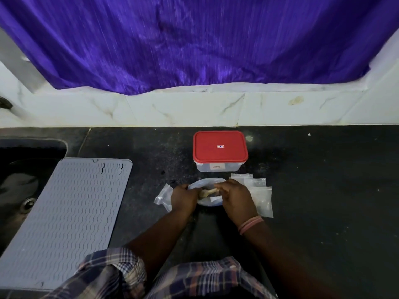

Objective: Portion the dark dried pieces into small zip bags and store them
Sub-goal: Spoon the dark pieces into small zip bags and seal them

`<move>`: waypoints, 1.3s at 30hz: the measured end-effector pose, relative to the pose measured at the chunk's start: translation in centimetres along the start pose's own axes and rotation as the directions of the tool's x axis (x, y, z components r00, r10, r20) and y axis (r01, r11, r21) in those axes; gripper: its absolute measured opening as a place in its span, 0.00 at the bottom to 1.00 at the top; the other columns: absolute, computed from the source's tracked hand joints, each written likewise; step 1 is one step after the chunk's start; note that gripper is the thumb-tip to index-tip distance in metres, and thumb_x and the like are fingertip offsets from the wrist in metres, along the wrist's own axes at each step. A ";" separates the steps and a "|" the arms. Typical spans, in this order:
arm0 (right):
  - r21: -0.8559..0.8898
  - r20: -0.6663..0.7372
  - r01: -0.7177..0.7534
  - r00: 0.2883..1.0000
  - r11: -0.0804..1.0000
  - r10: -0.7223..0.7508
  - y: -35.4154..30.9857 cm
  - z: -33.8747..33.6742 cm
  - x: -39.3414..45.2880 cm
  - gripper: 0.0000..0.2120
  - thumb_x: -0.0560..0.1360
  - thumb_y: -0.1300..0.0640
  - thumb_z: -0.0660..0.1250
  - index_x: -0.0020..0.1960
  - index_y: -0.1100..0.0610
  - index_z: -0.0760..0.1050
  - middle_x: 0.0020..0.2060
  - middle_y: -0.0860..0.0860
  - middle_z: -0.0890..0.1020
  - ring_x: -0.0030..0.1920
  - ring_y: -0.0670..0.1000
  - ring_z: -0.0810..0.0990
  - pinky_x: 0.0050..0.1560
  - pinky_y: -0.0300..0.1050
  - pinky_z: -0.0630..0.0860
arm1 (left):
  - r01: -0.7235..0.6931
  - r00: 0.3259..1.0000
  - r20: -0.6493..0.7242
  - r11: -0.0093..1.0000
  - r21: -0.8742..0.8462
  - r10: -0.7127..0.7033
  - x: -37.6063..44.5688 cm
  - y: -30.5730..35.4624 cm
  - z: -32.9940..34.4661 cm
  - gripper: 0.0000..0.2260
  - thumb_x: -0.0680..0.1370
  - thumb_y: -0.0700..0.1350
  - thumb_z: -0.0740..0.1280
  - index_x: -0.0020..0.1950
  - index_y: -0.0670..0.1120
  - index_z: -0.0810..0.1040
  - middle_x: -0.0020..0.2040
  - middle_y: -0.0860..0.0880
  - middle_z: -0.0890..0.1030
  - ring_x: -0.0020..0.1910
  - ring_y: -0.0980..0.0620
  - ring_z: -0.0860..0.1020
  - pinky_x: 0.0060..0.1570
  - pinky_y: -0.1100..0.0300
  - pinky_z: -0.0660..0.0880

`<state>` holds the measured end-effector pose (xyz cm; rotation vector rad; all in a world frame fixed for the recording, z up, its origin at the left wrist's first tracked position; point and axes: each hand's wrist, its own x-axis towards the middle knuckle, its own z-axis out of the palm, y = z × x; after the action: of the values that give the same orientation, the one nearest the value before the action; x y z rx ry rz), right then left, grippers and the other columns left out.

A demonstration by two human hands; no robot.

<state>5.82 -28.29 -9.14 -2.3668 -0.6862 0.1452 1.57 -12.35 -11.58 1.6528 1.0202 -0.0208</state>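
A pale blue plate [212, 181] sits on the black counter just in front of me. Over it, a tan, knobbly dried piece [207, 192] stretches between my two hands. My left hand [183, 199] curls at the piece's left end, over the plate's left rim. My right hand [235, 197] pinches the right end. Several small clear zip bags [260, 190] lie flat to the right of the plate, partly under my right hand. One more zip bag [162, 197] lies to the left, by my left hand. The plate's contents are mostly hidden by my hands.
A clear box with a red lid [220, 148], closed, stands just behind the plate. A grey ribbed mat [64, 216] lies at the left, partly over a dark sink [19, 186]. A white marble ledge [194, 108] and purple curtain [194, 39] bound the back.
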 end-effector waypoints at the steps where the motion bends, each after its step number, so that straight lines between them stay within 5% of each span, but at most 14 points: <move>1: 0.010 -0.021 -0.016 1.000 1.000 0.017 0.0 -0.1 0.0 0.12 0.75 0.61 0.69 0.57 0.53 0.84 0.50 0.53 0.85 0.51 0.51 0.82 0.56 0.37 0.72 | 0.002 1.000 -0.002 1.000 -0.001 -0.002 0.1 -0.1 0.0 0.05 0.78 0.42 0.69 0.51 0.42 0.83 0.41 0.48 0.83 0.41 0.52 0.81 0.40 0.59 0.77; 5: 0.050 -0.130 -0.063 0.989 0.997 0.069 0.2 -0.3 0.0 0.14 0.75 0.65 0.66 0.55 0.53 0.85 0.47 0.53 0.84 0.48 0.52 0.82 0.53 0.42 0.75 | 0.021 1.000 0.004 1.000 -0.002 -0.021 -0.2 0.0 0.0 0.11 0.77 0.49 0.71 0.54 0.45 0.84 0.47 0.46 0.86 0.47 0.48 0.84 0.53 0.49 0.82; 9: -0.089 -0.057 -0.043 0.998 0.995 0.038 0.3 0.1 -0.2 0.13 0.78 0.59 0.66 0.60 0.52 0.83 0.49 0.53 0.85 0.50 0.53 0.83 0.55 0.46 0.77 | 0.046 0.995 0.086 0.999 0.006 -0.046 -1.2 -0.2 0.3 0.15 0.69 0.54 0.73 0.52 0.48 0.83 0.41 0.46 0.87 0.40 0.44 0.86 0.43 0.44 0.85; 12: -0.197 0.001 0.033 0.999 0.980 -0.033 0.5 0.8 -0.5 0.14 0.77 0.57 0.67 0.61 0.51 0.81 0.51 0.52 0.85 0.51 0.52 0.83 0.55 0.47 0.79 | 0.072 0.984 0.166 0.997 -0.016 -0.069 -1.6 -0.1 0.3 0.16 0.68 0.48 0.73 0.56 0.51 0.82 0.45 0.46 0.87 0.42 0.45 0.87 0.41 0.46 0.86; 15: -0.239 0.058 0.057 0.997 0.969 -0.045 0.7 0.7 -0.4 0.13 0.77 0.54 0.65 0.60 0.50 0.80 0.51 0.50 0.84 0.50 0.51 0.83 0.54 0.47 0.80 | 0.036 0.989 0.145 0.999 0.009 -0.037 0.5 -2.2 0.9 0.21 0.65 0.53 0.74 0.57 0.51 0.83 0.48 0.48 0.87 0.46 0.49 0.86 0.47 0.48 0.85; 19: -0.191 -0.039 0.061 0.997 0.980 -0.069 0.4 -0.8 -0.6 0.18 0.73 0.46 0.58 0.49 0.51 0.83 0.40 0.51 0.83 0.40 0.50 0.81 0.43 0.44 0.78 | 0.013 0.997 0.080 0.996 0.084 -0.019 -0.3 -1.2 0.7 0.16 0.72 0.52 0.70 0.58 0.48 0.82 0.50 0.48 0.86 0.48 0.50 0.84 0.52 0.51 0.83; 22: -0.293 -0.048 0.083 0.994 0.953 -0.102 1.0 -0.6 -0.8 0.08 0.72 0.52 0.68 0.50 0.50 0.82 0.39 0.50 0.82 0.38 0.51 0.81 0.40 0.43 0.78 | 0.034 0.998 0.041 0.997 0.076 -0.037 -0.8 -0.6 0.6 0.12 0.74 0.44 0.71 0.56 0.44 0.82 0.47 0.45 0.85 0.46 0.47 0.84 0.47 0.53 0.82; 28: -0.431 -0.003 0.073 0.997 0.899 -0.082 1.5 0.7 -1.6 0.16 0.70 0.56 0.75 0.58 0.49 0.81 0.34 0.50 0.82 0.33 0.51 0.82 0.32 0.44 0.77 | 0.057 0.998 0.025 0.995 0.085 -0.059 -0.5 -0.6 0.7 0.08 0.76 0.42 0.69 0.53 0.43 0.84 0.44 0.45 0.85 0.44 0.46 0.84 0.47 0.51 0.82; 31: -0.366 0.015 0.095 0.995 0.926 -0.096 1.6 0.6 -1.8 0.18 0.78 0.54 0.66 0.67 0.46 0.77 0.36 0.51 0.84 0.36 0.52 0.82 0.35 0.45 0.77 | 0.073 0.996 0.047 0.997 0.021 -0.074 -0.4 -0.8 1.0 0.08 0.77 0.42 0.69 0.54 0.44 0.85 0.44 0.46 0.85 0.44 0.47 0.84 0.50 0.49 0.83; 35: -0.130 0.025 -0.068 0.997 0.989 0.072 2.1 0.6 -2.0 0.11 0.81 0.49 0.62 0.54 0.47 0.83 0.40 0.51 0.86 0.42 0.53 0.83 0.44 0.46 0.76 | 0.118 0.992 0.054 0.987 -0.109 -0.113 -0.2 -0.8 1.2 0.09 0.77 0.39 0.67 0.55 0.45 0.84 0.46 0.45 0.86 0.47 0.46 0.85 0.53 0.46 0.83; 39: -0.078 0.011 -0.113 0.993 0.991 0.114 2.2 1.3 -2.6 0.11 0.80 0.52 0.64 0.58 0.43 0.83 0.42 0.52 0.86 0.44 0.55 0.83 0.48 0.47 0.78 | 0.144 0.988 0.077 0.968 -0.205 -0.131 -0.2 -0.3 1.6 0.08 0.78 0.41 0.66 0.52 0.47 0.84 0.47 0.45 0.86 0.49 0.45 0.85 0.56 0.44 0.82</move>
<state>4.16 -30.32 -11.74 -2.4818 -0.5736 0.1895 2.02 -13.76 -12.26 1.3798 1.0504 -0.0555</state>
